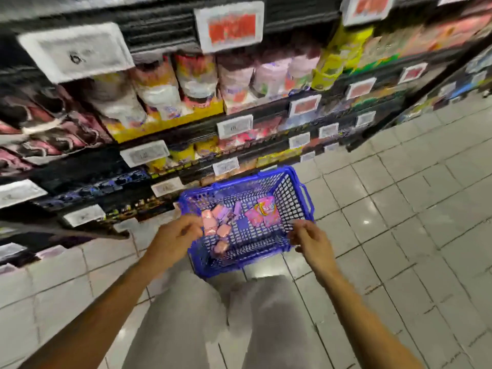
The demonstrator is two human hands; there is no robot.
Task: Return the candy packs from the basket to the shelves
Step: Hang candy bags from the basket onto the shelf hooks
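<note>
Blue plastic mesh basket on tiled floor, pink candy packs inside. L hand and R hand at rim, fingers loosely curled; grip unclear, blurred.

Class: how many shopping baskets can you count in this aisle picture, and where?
1. The blue basket sits on the tiled floor at the foot of the shelves, candy packs inside, between the left hand and right hand.

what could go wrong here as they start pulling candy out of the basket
The small pink packs lie loosely heaped in the blue basket, so the left hand may grab several and drop one. The shelves hold many similar pink bags, so a pack may well go back to the wrong slot.
</note>
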